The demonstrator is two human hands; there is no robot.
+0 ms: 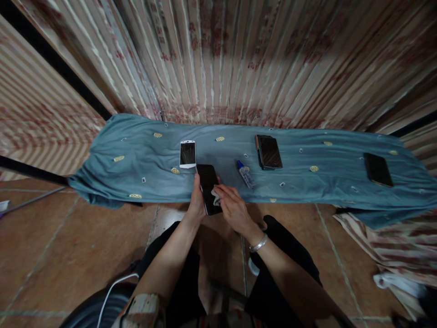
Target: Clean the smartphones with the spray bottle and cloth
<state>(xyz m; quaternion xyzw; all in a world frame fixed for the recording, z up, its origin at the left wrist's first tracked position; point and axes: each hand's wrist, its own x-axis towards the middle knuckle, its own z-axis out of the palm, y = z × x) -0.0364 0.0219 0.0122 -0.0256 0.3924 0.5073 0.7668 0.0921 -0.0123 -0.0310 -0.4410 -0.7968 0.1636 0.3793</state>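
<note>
Head view, looking down at a seated person's hands in front of a long surface draped in a blue-grey patterned cloth (293,182). The left hand (197,200) holds a black smartphone (208,189) by its left edge, fingers curled around the side, the phone tilted with its lower end hanging past the tabletop edge above the tiled floor (61,246). The right hand (234,207), a bracelet (258,244) on its wrist, presses a small pale wiping cloth (215,196) against the phone's screen, fingers bunched together on the cloth.

On the tabletop behind lie a white smartphone (187,154), just beside the held phone's upper end; a small bottle with a blue cap (245,173), lying on its side near the right hand; a dark phone in a folio case (268,152); and another black phone (378,169), well apart to the right.

Risks, as judged from this arrangement: the grip on the held phone is one-sided, and rubbing pressure from the right hand could lever it loose; with its lower end clear of the tabletop, it would likely fall to the hard tiles. The bottle lies close to the working hand and could be knocked or rolled off the front edge. Whether its cap is closed cannot be told; if not, liquid could leak into the covering.
</note>
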